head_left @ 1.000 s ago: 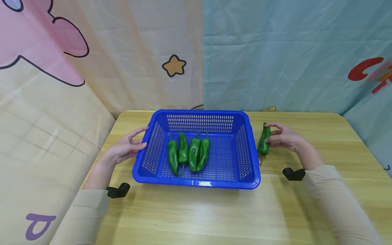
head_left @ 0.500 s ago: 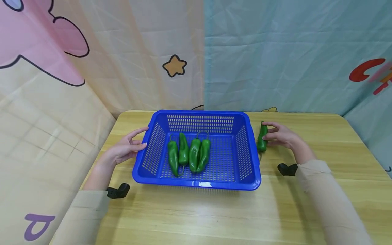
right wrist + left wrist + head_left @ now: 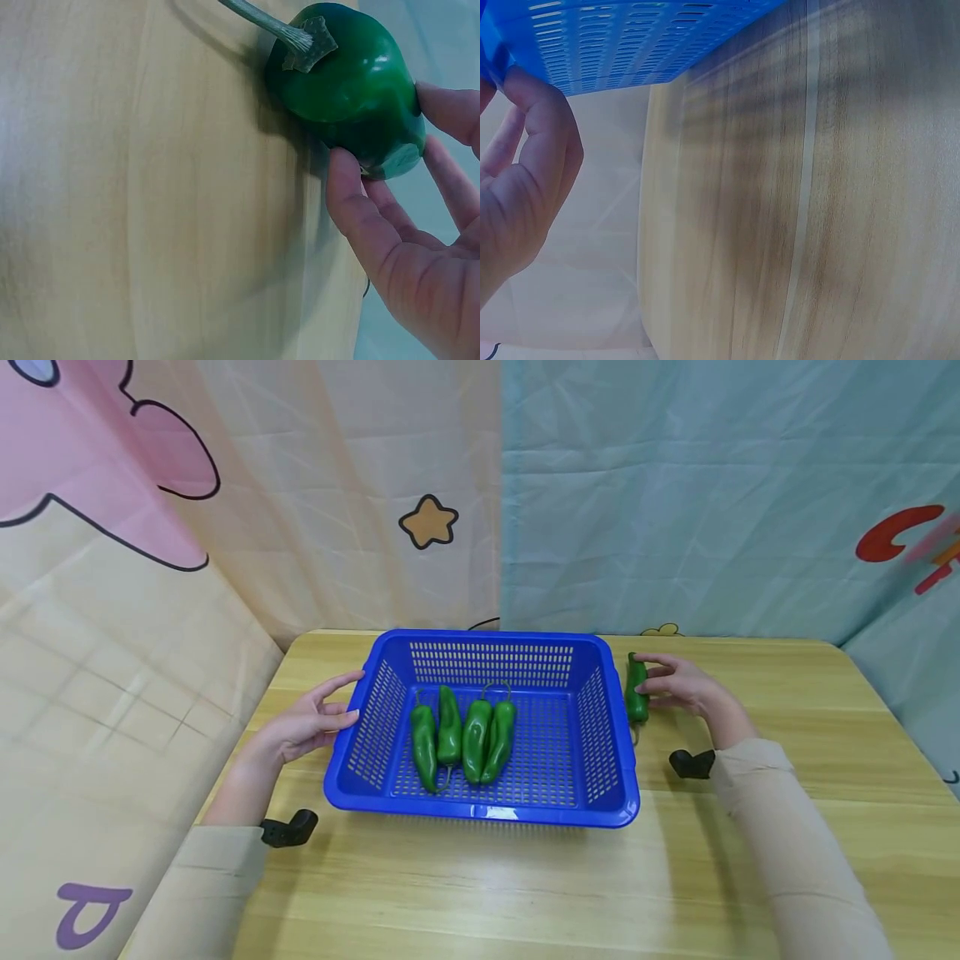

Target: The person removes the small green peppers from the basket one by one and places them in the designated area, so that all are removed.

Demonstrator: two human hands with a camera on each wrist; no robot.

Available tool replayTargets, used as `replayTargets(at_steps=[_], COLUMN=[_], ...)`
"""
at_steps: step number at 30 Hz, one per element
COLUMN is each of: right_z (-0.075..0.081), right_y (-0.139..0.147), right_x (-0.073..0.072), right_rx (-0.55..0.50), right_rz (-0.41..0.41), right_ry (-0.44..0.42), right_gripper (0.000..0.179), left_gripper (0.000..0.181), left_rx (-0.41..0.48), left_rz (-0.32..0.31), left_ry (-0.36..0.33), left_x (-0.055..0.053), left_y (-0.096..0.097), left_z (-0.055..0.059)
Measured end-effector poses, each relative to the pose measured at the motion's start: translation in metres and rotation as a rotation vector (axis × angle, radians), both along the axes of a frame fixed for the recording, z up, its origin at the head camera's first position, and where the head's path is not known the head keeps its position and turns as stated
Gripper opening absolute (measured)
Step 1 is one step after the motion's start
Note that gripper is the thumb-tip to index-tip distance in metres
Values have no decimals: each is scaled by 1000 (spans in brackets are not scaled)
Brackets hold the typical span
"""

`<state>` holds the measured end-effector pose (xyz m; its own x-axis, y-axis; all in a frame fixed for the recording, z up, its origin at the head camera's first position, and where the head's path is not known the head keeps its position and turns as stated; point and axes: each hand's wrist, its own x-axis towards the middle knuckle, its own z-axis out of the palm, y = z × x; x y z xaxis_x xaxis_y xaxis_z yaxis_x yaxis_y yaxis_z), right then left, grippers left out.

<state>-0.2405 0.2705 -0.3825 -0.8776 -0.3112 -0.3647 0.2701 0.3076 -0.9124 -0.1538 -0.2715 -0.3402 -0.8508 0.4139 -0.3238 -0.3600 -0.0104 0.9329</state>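
A blue slotted plastic basket (image 3: 600,814) stands on the table. Inside, several long green peppers (image 3: 477,739) lie side by side, left of its middle. My left hand (image 3: 307,722) holds the basket's left rim, thumb and index finger apart along it; in the left wrist view, the hand (image 3: 532,165) meets a corner of the basket (image 3: 615,45). To the right of the basket, my right hand (image 3: 686,687) pinches another green pepper (image 3: 637,693), stem toward me, close beside the right wall. In the right wrist view, thumb and fingers grip the lower part of that pepper (image 3: 345,82).
The wooden table (image 3: 480,893) runs along a printed curtain (image 3: 645,510) at its far edge, with more curtain (image 3: 90,693) at the left. Black wrist cameras (image 3: 692,764) stick out from both sleeves.
My right hand has moved left and slightly away from me with the pepper, bringing it up against the basket's right side in the head view. Left hand and basket have stayed put.
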Motion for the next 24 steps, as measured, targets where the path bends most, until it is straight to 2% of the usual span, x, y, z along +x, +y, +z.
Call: replayTargets(at_steps=[14, 24], right_z=[-1, -10], right_y=[11, 20], right_x=[-4, -1], right_rx=[12, -82], right_rz=[0, -40], right_ry=[47, 15], right_gripper=[69, 68], left_gripper=[73, 72], left_rx=[15, 22], left_rz=[-4, 2], left_ry=[-9, -10], left_x=[0, -1], left_y=[0, -1], left_z=[0, -3])
